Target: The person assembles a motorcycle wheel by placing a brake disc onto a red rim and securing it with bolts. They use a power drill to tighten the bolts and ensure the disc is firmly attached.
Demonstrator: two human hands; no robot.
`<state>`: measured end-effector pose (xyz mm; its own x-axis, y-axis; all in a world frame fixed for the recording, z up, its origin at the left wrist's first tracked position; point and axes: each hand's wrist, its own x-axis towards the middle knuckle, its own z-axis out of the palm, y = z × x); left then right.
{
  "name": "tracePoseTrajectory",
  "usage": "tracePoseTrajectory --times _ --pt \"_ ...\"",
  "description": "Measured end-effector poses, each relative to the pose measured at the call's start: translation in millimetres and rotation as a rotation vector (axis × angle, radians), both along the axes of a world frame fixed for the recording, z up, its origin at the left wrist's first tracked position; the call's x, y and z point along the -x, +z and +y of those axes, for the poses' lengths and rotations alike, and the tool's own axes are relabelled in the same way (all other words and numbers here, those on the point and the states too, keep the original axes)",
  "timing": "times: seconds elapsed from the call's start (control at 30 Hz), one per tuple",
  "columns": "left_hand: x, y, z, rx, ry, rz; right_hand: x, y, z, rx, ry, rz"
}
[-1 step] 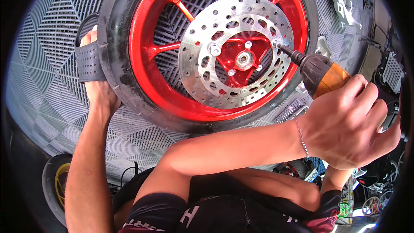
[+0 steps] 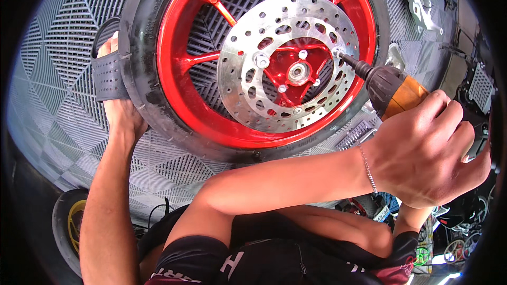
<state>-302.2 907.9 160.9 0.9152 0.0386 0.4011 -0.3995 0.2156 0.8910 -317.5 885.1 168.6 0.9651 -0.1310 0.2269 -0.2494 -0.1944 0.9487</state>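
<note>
My foot [image 2: 120, 112] sits beside the wheel [image 2: 171, 68], which lies under me. The disc [image 2: 269, 26] rests on it; its left bolt [image 2: 262, 60] is in — tightness unreadable. The right bolt [image 2: 336, 52], under the driver [image 2: 395, 94], looks unfinished — direction unclear. My left hand [image 2: 430, 150] grips the driver; my right hand is hidden, grip untellable.

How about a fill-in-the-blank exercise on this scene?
1. The wheel rim around the silver brake disc is ____.
2. The power driver's dark body has an ____ section.
3. The left hand's wrist wears a chain ____.
4. In the picture, the sandalled foot is on the tyre's ____ side.

Missing words: red; orange; bracelet; left.
</note>
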Motion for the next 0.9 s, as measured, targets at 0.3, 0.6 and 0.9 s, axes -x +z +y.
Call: tracePoseTrajectory --times 0.3,0.6,0.9 --pt "-3 -6 5 -0.052 0.081 -0.016 10 -14 0 -0.23 0.094 -0.206" --pt "-2 -11 6 -0.046 0.073 -0.027 9 -7 2 -0.056 0.077 -0.077" --pt "-8 -11 4 0.054 0.184 0.002 4 4 -23 -0.298 0.177 0.049"
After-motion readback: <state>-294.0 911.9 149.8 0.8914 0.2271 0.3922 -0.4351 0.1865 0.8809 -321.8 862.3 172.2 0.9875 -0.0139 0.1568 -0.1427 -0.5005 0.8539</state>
